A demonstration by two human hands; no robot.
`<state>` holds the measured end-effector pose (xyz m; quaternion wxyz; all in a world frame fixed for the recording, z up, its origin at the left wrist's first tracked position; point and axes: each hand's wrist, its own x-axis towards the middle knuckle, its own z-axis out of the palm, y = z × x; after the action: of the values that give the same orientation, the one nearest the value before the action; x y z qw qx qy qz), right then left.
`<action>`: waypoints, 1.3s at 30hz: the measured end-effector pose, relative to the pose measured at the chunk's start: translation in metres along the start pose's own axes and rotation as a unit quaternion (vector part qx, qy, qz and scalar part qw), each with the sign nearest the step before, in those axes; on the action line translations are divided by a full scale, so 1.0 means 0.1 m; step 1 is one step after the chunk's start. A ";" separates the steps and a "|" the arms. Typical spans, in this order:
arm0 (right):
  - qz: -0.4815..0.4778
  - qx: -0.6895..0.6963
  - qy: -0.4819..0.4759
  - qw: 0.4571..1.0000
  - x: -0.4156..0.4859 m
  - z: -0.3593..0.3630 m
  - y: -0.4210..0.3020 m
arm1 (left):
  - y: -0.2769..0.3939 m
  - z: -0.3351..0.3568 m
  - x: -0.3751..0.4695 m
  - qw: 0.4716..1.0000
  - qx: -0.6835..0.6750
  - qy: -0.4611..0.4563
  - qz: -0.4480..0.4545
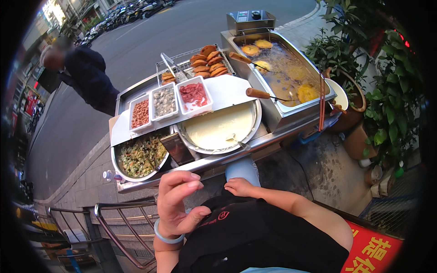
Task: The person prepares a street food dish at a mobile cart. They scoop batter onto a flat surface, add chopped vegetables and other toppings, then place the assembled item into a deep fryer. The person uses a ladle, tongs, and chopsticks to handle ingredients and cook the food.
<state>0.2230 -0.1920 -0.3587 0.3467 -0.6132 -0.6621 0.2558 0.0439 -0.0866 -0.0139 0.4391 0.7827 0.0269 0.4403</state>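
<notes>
My left hand (181, 203), with a pale bangle on its wrist, is raised in front of my chest. Its fingers are bent, its thumb is apart, and nothing is between them. Lower on my jeans lies my right hand (239, 187), loosely curled with its palm hidden. Before me on the metal cart, a steel bowl (258, 114) of pale batter (218, 129) holds a spoon (239, 141). A bowl of chopped vegetable filling (140, 157) stands to its left, with a phone (177, 149) between them. Behind are white tubs of peanuts (140, 113), shucked oysters (164, 101) and red meat strips (193, 94).
A deep fryer (285, 117) on the right holds hot oil, several frying cakes (307, 93) and wooden-handled ladles (257, 92). Chopsticks (322, 102) lean on its rim. Fried cakes (208, 61) and tongs (174, 66) are on a wire rack. A person (85, 75) stands beyond the cart. Metal railings (119, 235) are at left.
</notes>
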 end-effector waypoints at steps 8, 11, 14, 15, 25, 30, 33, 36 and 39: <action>-0.037 0.087 0.154 0.984 -0.04 -0.39 -0.39 | -0.21 -0.25 -0.52 0.977 0.101 -0.040 -0.183; -0.088 0.026 0.134 0.987 -0.03 -0.79 -0.71 | -0.27 -0.36 -0.95 0.948 0.131 0.050 -0.285; -0.139 0.038 0.127 0.981 0.20 -1.05 -1.11 | -0.38 -0.29 -1.31 0.898 0.057 0.214 -0.381; -0.153 0.031 0.125 0.980 0.33 -1.10 -1.24 | -0.42 -0.26 -1.40 0.876 0.022 0.260 -0.405; -0.176 -0.134 0.046 0.974 2.36 -0.38 -2.21 | -0.61 -0.20 -2.00 0.863 -0.040 0.252 -0.436; 0.040 -0.250 -0.137 0.958 3.03 0.17 -2.31 | -0.65 -0.44 -2.35 0.846 -0.029 0.272 -0.458; 0.050 -0.270 -0.147 0.950 3.11 0.36 -2.25 | -0.72 -0.62 -2.53 0.840 -0.018 0.313 -0.443; 0.060 -0.324 -0.169 0.929 3.16 0.38 -2.23 | -0.78 -0.80 -2.62 0.835 0.000 0.329 -0.441; 0.045 -0.378 -0.146 0.913 3.05 0.29 -2.25 | -0.85 -0.92 -2.67 0.837 0.001 0.326 -0.439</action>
<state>0.0556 0.0856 -0.1604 -0.0234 -0.6837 -0.7241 0.0884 -0.1550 -0.0883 -0.2307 0.5513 0.5002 0.5099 0.4312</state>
